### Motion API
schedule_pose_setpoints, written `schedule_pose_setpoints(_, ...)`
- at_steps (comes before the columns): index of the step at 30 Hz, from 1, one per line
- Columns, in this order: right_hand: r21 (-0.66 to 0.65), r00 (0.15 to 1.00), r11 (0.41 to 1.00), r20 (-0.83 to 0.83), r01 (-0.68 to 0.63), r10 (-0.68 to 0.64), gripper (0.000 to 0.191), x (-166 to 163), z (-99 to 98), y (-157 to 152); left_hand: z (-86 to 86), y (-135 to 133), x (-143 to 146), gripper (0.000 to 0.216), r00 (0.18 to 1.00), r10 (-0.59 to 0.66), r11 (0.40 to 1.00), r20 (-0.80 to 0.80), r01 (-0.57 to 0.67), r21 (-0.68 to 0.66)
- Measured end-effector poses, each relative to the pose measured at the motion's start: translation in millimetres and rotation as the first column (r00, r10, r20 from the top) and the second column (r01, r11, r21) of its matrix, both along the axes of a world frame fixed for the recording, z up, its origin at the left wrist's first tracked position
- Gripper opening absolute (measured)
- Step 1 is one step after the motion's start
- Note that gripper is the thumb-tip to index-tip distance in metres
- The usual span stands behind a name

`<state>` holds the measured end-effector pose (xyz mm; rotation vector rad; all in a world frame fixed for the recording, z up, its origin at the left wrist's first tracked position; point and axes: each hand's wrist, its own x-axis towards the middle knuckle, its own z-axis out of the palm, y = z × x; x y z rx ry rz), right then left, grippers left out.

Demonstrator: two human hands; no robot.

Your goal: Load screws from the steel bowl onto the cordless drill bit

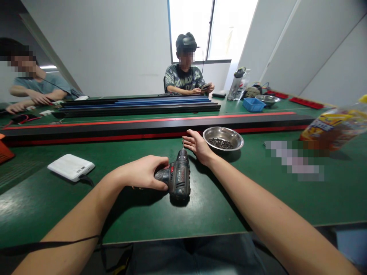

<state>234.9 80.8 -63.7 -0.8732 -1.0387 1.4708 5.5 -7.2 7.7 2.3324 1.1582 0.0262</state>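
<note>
Where the drill (180,175) points, a rail (143,130) lies crosswise.

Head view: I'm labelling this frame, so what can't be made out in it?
All in the head view:
Drill: most of its grip is hidden by the left hand.
Drill bit: too small to tell whether the right hand touches it.
Dark pieces in the metal bowl: too small to identify.
Orange object: cut off by the left edge.

Worn on my head, the one view faces forward and down, close over the surface (212,215), my fingers (192,142) near the dial's centre, the window (195,23) farther off toward twelve o'clock.
</note>
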Motion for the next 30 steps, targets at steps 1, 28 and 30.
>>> schedule_pose_setpoints(1,0.002,1.000,1.000,0.007,-0.003,0.003,0.039,0,0.1,0,0.0,0,0,0.042,1.000,-0.001,1.000,-0.001,0.001,0.000)
schedule_pose_setpoints(28,-0.066,0.994,0.996,0.091,-0.061,0.067,0.043,1,7.9,-3,-0.3,0,0,0.043,1.000,0.001,1.000,-0.012,-0.001,0.008)
schedule_pose_setpoints(30,-0.062,0.992,0.996,0.097,-0.071,0.077,0.040,1,8.4,-3,0.1,-1,0,0.043,1.000,0.001,1.000,-0.013,-0.001,0.010)
